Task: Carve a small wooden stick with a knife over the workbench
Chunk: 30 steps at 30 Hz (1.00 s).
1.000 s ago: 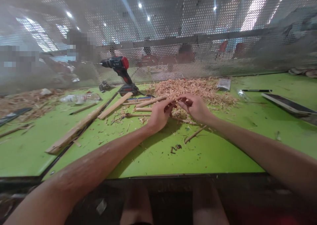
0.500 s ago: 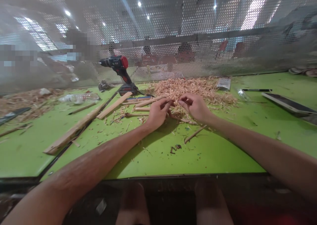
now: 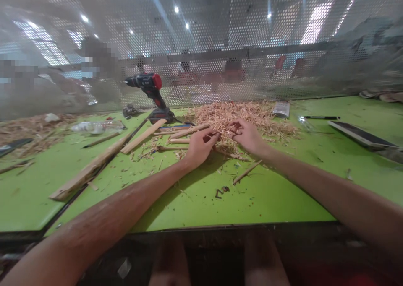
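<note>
My left hand point(image 3: 201, 146) is over the green table point(image 3: 189, 206), its thumb and fingers pinched together; whatever they hold is too small to name. Just to the right, my right hand point(image 3: 247, 136) has its fingers curled, with thumb and fingertips close together; I cannot make out anything between them. A small gap separates the two hands. Behind them lies a heap of pale wood shavings point(image 3: 233, 112). Thin wooden sticks point(image 3: 189, 131) lie left of my left hand. A short stick point(image 3: 247, 171) rests nearer the front edge, beside small dark scraps point(image 3: 222, 191).
A red and black cordless drill point(image 3: 154, 94) stands upright at the back. Long wood strips point(image 3: 91, 166) cross the left side near a plastic bottle point(image 3: 97, 126). At right are a silver packet point(image 3: 281, 109), a pen point(image 3: 321, 117) and a tablet-like device point(image 3: 362, 135). A perforated screen point(image 3: 208, 34) rises behind.
My hands have drawn slightly apart, and the right fingers have shifted away from the left fingertips. The whole view has shifted slightly.
</note>
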Tool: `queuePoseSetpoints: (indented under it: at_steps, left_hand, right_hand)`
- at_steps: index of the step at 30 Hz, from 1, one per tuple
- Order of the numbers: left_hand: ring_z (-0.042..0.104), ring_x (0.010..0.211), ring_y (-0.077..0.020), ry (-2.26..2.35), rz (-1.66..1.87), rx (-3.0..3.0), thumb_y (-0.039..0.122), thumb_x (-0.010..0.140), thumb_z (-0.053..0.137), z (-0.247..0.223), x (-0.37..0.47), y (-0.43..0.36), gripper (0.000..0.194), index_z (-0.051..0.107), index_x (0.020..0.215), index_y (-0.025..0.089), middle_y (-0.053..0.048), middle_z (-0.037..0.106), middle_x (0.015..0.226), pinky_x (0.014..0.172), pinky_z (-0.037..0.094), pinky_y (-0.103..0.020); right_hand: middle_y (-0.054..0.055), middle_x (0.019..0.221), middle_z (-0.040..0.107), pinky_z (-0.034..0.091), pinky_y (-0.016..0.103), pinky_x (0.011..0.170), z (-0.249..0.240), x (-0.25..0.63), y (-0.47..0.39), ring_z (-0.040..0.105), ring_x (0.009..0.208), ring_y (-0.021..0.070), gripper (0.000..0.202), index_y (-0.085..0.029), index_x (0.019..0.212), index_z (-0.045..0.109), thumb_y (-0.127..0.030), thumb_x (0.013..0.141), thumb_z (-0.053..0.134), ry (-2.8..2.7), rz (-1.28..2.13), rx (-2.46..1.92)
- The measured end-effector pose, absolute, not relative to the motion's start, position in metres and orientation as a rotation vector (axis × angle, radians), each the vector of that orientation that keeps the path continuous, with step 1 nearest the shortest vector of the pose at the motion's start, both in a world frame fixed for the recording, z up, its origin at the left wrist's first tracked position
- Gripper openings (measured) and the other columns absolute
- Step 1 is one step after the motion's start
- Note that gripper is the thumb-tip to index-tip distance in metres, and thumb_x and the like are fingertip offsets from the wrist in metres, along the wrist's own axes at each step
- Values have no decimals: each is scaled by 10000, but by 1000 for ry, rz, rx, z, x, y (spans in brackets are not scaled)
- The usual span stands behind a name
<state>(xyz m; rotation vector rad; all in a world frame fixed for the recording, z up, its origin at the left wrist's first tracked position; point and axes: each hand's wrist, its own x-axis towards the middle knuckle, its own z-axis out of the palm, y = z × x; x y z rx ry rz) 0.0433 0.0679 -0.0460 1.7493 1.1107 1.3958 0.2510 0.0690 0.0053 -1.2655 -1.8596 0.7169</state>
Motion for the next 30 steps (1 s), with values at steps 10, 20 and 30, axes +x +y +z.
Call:
queuePoseSetpoints:
  at_steps: [10,20,30]
  left_hand:
    - [632,589,-150,1122,1340,1962,335,1049,679,-40,43,59,233,830,957,183,-17,738,704,551,484,-251]
    - [787,1057,-236,988,1368,2085,258,1041,718,-38,45,61,198,903,1036,187,-141,828,1225,766,660,-273]
    - [562,552,-120,1149,1270,1848,289,1056,680,-40,49,66,235,807,913,153,17,663,643,548,414,-224]
  right_hand:
    - [108,1141,697,587,389,843,11,256,73,664,922,213,544,-131,1305,704,-332,891,995,-1843,808,-1290]
    - [169,1298,737,652,458,1110,22,245,58,748,1174,254,464,-106,1405,745,-26,951,787,-1838,1102,-1138]
    - [131,1152,843,663,541,1027,43,261,51,792,1067,254,274,-258,1147,911,-139,1051,685,-2270,883,-1195]
